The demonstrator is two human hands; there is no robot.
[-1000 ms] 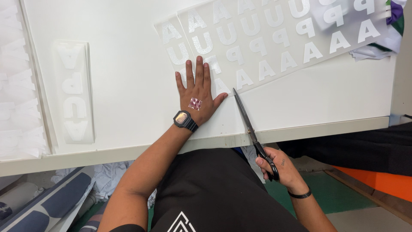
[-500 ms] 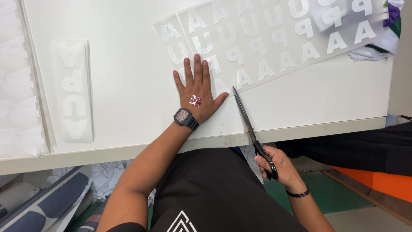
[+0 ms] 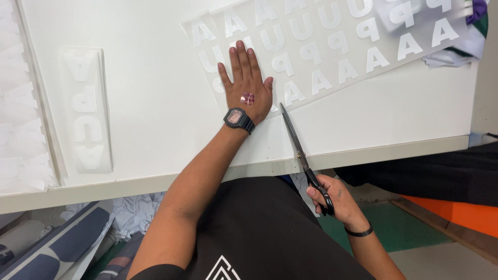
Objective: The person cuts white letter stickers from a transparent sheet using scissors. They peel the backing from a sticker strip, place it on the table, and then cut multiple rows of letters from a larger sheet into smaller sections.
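Observation:
My left hand [image 3: 245,83] lies flat, fingers spread, on the near left corner of a clear transfer sheet [image 3: 332,46] printed with rows of white letters. A black wristwatch [image 3: 238,119] sits on that wrist. My right hand [image 3: 332,199] grips the black handles of long scissors [image 3: 301,150] below the table edge. The blades point up and left, with the tip just right of my left thumb at the sheet's near edge.
A white table [image 3: 155,103] carries a cut strip of white letters [image 3: 85,109] at the left and more white cut pieces [image 3: 21,114] at the far left. Folded fabric [image 3: 467,36] lies at the sheet's right end. Orange and green floor shows at the lower right.
The view has shifted slightly; my left hand stays flat on the sheet and the scissors hold nearly the same place.

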